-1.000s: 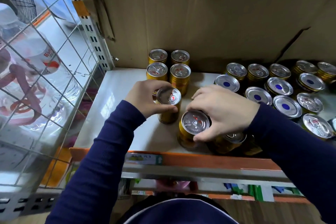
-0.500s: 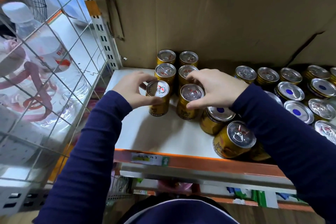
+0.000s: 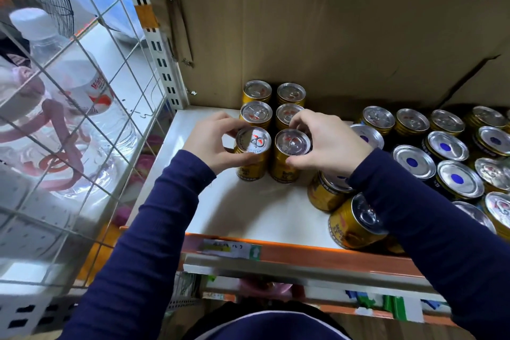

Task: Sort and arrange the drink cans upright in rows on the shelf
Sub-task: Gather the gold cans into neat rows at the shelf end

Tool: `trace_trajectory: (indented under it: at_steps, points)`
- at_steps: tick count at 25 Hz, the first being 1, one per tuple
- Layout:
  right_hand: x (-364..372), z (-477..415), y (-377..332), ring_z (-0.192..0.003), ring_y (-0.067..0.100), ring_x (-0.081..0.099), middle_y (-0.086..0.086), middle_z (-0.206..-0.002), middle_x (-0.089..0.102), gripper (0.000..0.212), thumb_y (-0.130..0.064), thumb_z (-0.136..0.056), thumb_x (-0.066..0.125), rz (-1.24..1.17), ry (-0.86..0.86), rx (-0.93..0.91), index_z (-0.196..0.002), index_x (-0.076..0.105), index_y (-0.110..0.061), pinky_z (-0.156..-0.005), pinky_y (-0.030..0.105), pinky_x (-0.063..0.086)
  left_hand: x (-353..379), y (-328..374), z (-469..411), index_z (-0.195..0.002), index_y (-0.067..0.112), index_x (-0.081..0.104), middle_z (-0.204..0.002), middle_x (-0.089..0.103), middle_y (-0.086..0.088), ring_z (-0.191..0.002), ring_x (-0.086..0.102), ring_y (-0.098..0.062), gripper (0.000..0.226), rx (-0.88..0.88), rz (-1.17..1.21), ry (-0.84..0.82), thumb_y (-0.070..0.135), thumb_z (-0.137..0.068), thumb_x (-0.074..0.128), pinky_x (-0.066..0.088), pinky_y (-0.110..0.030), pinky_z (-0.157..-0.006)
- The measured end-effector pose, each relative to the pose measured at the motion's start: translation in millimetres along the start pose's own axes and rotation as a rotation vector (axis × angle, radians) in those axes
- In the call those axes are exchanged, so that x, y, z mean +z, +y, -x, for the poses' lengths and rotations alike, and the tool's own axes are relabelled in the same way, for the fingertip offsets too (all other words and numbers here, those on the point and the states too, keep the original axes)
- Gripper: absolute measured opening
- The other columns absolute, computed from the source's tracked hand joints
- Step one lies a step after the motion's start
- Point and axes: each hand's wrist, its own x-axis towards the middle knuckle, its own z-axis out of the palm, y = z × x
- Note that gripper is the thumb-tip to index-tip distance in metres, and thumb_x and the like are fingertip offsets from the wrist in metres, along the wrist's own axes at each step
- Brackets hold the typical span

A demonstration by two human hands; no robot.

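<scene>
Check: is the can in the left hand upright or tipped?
Upright: the gold can in the left hand stands lid up on the shelf.

Cardboard backing (image 3: 331, 22), wire grid (image 3: 98, 20), perhaps wooden floor (image 3: 369, 330).

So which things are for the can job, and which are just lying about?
Job: left can in the left hand, right can in the right hand, back cans already in rows, loose cans on the right, shelf.
Lying about: bottle, wire grid, cardboard, label.
</scene>
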Motion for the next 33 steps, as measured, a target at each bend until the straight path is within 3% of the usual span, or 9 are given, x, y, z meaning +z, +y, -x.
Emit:
trace_trajectory:
  at_steps: [5, 8, 11, 14, 19, 23, 29, 31, 33]
  points:
    - [5, 6, 4, -0.099, 0.016, 0.054, 0.001, -0.112, 0.056, 0.063, -0.039, -0.064, 0.079, -0.029, 0.019, 0.033, -0.116, 0.05, -0.019, -0.084, 0.035, 0.049, 3, -1, -1, -0.114, 0.011, 0.065, -0.095, 0.057, -0.001, -0.081, 0.054, -0.004, 0.058, -0.027, 0.026, -0.009, 0.023, -0.061, 0.086, 0.039, 0.0, -0.068]
    - [3, 13, 4, -0.109, 0.015, 0.053, 0.001, -0.122, 0.056, 0.069, -0.042, -0.069, 0.079, -0.06, 0.008, 0.06, -0.126, 0.048, -0.019, -0.092, 0.031, 0.045, 4, 1, -2, -0.117, 0.015, 0.062, -0.103, 0.055, -0.001, -0.092, 0.056, -0.013, 0.061, -0.033, -0.003, -0.042, 0.03, -0.062, 0.084, 0.048, -0.02, -0.073]
    - [-13, 35, 7, -0.099, 0.011, 0.054, -0.003, -0.11, 0.059, 0.051, -0.048, -0.076, 0.071, -0.035, 0.082, 0.102, -0.118, 0.057, -0.022, -0.084, 0.025, 0.043, 8, 12, 1, -0.115, 0.015, 0.064, -0.107, 0.055, -0.004, -0.099, 0.053, -0.017, 0.054, 0.114, -0.138, 0.061, 0.029, -0.065, 0.08, 0.04, -0.022, -0.083]
    - [-33, 76, 12, -0.085, 0.007, 0.053, -0.009, -0.094, 0.059, 0.036, -0.047, -0.078, 0.068, -0.008, 0.158, 0.139, -0.102, 0.065, -0.021, -0.076, 0.026, 0.043, 23, 37, 9, -0.105, 0.009, 0.068, -0.1, 0.062, -0.006, -0.091, 0.058, -0.02, 0.041, 0.318, -0.073, 0.074, 0.032, -0.07, 0.07, 0.047, -0.026, -0.08]
    - [-33, 134, 24, -0.099, 0.014, 0.054, -0.004, -0.102, 0.06, 0.054, -0.055, -0.067, 0.074, 0.083, -0.012, 0.086, -0.107, 0.063, -0.02, -0.085, 0.029, 0.042, 66, 79, 9, -0.119, 0.009, 0.061, -0.116, 0.063, -0.011, -0.104, 0.057, -0.029, 0.051, 0.449, -0.196, -0.131, 0.034, -0.075, 0.071, 0.046, -0.037, -0.089]
    - [-29, 146, 34, -0.111, 0.014, 0.041, 0.0, -0.117, 0.047, 0.086, -0.062, -0.061, 0.074, 0.176, -0.076, 0.07, -0.131, 0.052, -0.017, -0.096, 0.027, 0.038, 87, 95, 2, -0.13, 0.008, 0.051, -0.126, 0.058, -0.011, -0.104, 0.051, -0.03, 0.065, 0.368, -0.374, -0.221, 0.044, -0.079, 0.068, 0.039, -0.037, -0.092]
    - [-25, 141, 48, -0.1, 0.017, 0.043, -0.006, -0.103, 0.042, 0.066, -0.053, -0.055, 0.083, 0.036, 0.04, -0.044, -0.108, 0.066, -0.016, -0.091, 0.031, 0.041, 75, 100, 20, -0.129, 0.003, 0.052, -0.12, 0.059, -0.018, -0.109, 0.05, -0.035, 0.069, 0.258, -0.402, -0.191, 0.046, -0.078, 0.067, 0.034, -0.036, -0.095]
    - [-28, 139, 52, -0.101, 0.016, 0.043, -0.008, -0.104, 0.045, 0.067, -0.056, -0.054, 0.082, 0.012, 0.029, -0.08, -0.107, 0.066, -0.019, -0.09, 0.03, 0.041, 62, 93, 37, -0.122, 0.003, 0.058, -0.114, 0.064, -0.015, -0.103, 0.056, -0.032, 0.071, 0.219, -0.312, -0.164, 0.053, -0.072, 0.064, 0.04, -0.035, -0.091]
    - [-33, 133, 53, -0.1, 0.015, 0.046, -0.008, -0.103, 0.052, 0.067, -0.063, -0.053, 0.078, -0.001, 0.008, -0.099, -0.105, 0.066, -0.023, -0.089, 0.029, 0.041, 51, 86, 54, -0.118, 0.005, 0.061, -0.108, 0.066, -0.01, -0.097, 0.057, -0.028, 0.061, 0.129, -0.174, -0.136, 0.045, -0.074, 0.071, 0.043, -0.032, -0.084]
